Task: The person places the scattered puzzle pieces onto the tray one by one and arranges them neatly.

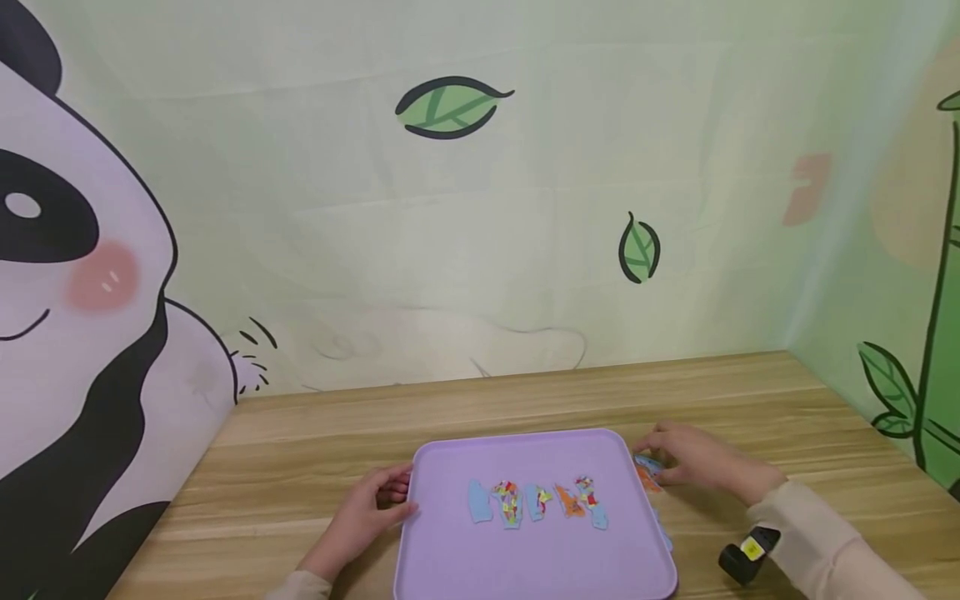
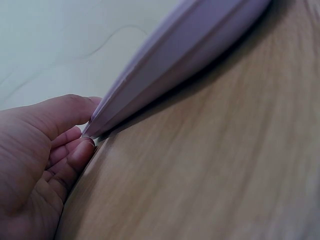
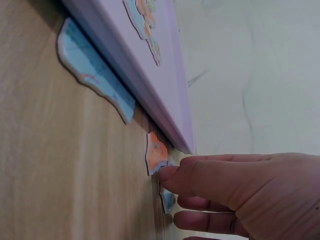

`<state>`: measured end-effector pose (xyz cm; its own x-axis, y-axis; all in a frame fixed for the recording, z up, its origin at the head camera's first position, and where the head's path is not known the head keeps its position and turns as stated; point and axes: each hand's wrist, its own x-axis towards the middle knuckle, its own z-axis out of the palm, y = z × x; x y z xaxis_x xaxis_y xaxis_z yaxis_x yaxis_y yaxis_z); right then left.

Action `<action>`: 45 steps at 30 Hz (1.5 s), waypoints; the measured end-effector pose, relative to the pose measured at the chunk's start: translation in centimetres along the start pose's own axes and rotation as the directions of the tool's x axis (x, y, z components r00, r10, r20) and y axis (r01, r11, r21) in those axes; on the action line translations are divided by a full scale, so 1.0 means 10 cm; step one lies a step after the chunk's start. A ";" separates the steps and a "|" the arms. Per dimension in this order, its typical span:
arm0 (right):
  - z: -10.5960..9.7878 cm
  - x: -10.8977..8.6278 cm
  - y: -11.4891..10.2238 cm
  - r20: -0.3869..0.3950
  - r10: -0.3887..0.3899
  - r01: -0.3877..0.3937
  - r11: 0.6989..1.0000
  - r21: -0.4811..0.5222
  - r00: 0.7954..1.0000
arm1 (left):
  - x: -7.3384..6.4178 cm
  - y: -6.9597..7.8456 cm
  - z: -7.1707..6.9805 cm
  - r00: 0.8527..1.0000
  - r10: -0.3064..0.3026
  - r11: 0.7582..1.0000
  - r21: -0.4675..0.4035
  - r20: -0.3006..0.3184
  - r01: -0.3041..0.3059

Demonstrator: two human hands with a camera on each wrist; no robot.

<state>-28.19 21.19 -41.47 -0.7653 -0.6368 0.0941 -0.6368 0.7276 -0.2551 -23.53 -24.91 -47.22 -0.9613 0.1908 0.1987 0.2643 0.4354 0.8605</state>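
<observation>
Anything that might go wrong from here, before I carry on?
The left hand grips the edge of the purple tray; a tug may shift the puzzle pieces lying on it.
The right hand is at the orange piece close beside the tray and might nudge it beneath the edge.
The long blue piece also lies along that side, so a tray slide could push or trap it.

Our left hand (image 1: pixel 371 510) sits at the left, thumb and bent fingers pinching; our right hand (image 1: pixel 693 457) reaches farther, at the right, thumb apart from its fingers. Our right forearm (image 1: pixel 828 537) slants in from the near right.
</observation>
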 end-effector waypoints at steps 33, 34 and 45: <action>0.03 0.04 0.02 -0.018 -0.003 0.003 1.000 -0.004 1.000 | 0.01 0.00 0.00 0.999 -0.029 1.000 -0.001 0.018 0.029; 0.03 0.03 0.02 -0.020 -0.007 0.007 1.000 -0.004 1.000 | 0.01 0.00 0.00 0.999 -0.033 0.999 -0.003 0.019 0.033; 0.04 0.03 0.02 -0.020 -0.004 0.003 1.000 -0.027 1.000 | -0.01 0.02 -0.01 1.000 -0.017 1.000 -0.006 0.012 0.017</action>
<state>-28.51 20.98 -41.86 -0.7646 -0.6343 0.1146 -0.6416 0.7321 -0.2286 -23.43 -24.90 -47.02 -0.9646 0.1938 0.1787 0.2476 0.4335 0.8665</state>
